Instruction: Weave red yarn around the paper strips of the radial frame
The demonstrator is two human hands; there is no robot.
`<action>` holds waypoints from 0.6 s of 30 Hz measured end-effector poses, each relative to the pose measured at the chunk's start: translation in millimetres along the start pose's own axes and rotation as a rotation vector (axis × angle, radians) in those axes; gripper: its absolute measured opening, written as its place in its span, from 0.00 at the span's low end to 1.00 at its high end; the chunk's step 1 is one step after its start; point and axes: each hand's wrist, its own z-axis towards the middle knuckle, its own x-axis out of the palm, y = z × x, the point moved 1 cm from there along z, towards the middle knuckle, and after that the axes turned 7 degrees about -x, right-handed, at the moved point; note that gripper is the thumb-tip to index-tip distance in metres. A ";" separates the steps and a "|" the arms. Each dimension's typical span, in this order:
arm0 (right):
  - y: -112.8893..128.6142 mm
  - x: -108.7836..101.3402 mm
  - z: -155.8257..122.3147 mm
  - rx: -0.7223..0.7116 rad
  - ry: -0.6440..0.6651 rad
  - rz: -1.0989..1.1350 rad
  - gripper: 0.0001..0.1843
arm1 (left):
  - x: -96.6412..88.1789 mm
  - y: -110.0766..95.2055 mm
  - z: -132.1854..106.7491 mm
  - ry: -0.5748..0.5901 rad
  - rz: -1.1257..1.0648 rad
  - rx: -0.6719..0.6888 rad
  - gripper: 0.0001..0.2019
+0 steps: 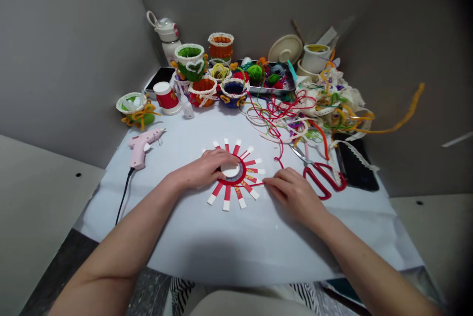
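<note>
A paper cup cut into red and white strips (236, 174) lies splayed flat like a sunburst on the white sheet (207, 237). My left hand (207, 168) rests on its round white base, fingers curled down and pressing it. My right hand (290, 189) sits just right of the strips, fingers pinched on a red yarn strand (275, 146) that runs back to a tangle of yarn. Red-handled scissors (320, 173) lie right beside the right hand.
A pink glue gun (142, 146) with a black cord lies at left. Several yarn-wrapped cup baskets (203, 72), a red cup (166, 97), a glue bottle (186, 104), a metal tray of yarn (266, 79) and a heap of ribbons (332, 104) crowd the back. A black phone (354, 166) lies right.
</note>
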 end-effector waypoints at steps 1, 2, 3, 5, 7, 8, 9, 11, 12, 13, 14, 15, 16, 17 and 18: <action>-5.8 0.1 8.6 0.022 0.008 0.034 0.13 | 0.2 0.0 0.1 0.001 0.001 -0.005 0.24; -11.1 0.9 17.0 0.048 0.012 0.069 0.12 | 0.4 0.0 0.3 0.002 0.003 -0.009 0.24; -15.5 2.5 24.9 0.076 0.013 0.102 0.11 | 0.5 -0.1 0.5 0.002 0.005 -0.011 0.24; -21.7 7.6 37.6 0.138 -0.007 0.148 0.10 | 0.2 -0.4 0.6 0.000 0.010 -0.010 0.24; -24.5 13.8 44.7 0.187 -0.053 0.171 0.08 | -0.6 -1.1 0.3 0.003 0.013 -0.005 0.25; -24.9 16.9 46.1 0.200 -0.077 0.176 0.08 | -1.0 -1.6 0.1 0.006 0.011 -0.003 0.25; -24.9 19.7 46.4 0.207 -0.100 0.180 0.08 | -1.2 -2.3 -0.2 0.009 0.009 -0.003 0.24; -24.4 23.9 45.0 0.204 -0.132 0.181 0.08 | -0.8 -4.4 -0.6 0.006 0.009 -0.006 0.20; -24.1 25.3 44.0 0.199 -0.140 0.179 0.08 | -0.1 -5.9 -0.6 -0.007 0.016 -0.011 0.19; -24.0 26.2 43.2 0.193 -0.146 0.178 0.07 | 0.9 -7.6 -0.4 -0.027 0.028 -0.019 0.19; -23.9 26.5 42.7 0.189 -0.149 0.177 0.07 | 2.2 -9.4 0.0 -0.054 0.048 -0.031 0.20; -23.8 26.5 42.4 0.186 -0.151 0.178 0.07 | 3.5 -11.3 0.7 -0.082 0.073 -0.048 0.22; -23.6 25.9 42.3 0.183 -0.151 0.182 0.07 | 4.8 -13.1 1.4 -0.107 0.098 -0.067 0.23; -23.2 24.8 42.1 0.182 -0.152 0.189 0.07 | 5.9 -14.7 2.2 -0.123 0.120 -0.086 0.24; -22.6 23.3 41.6 0.180 -0.158 0.199 0.07 | 6.6 -16.1 2.8 -0.129 0.136 -0.104 0.23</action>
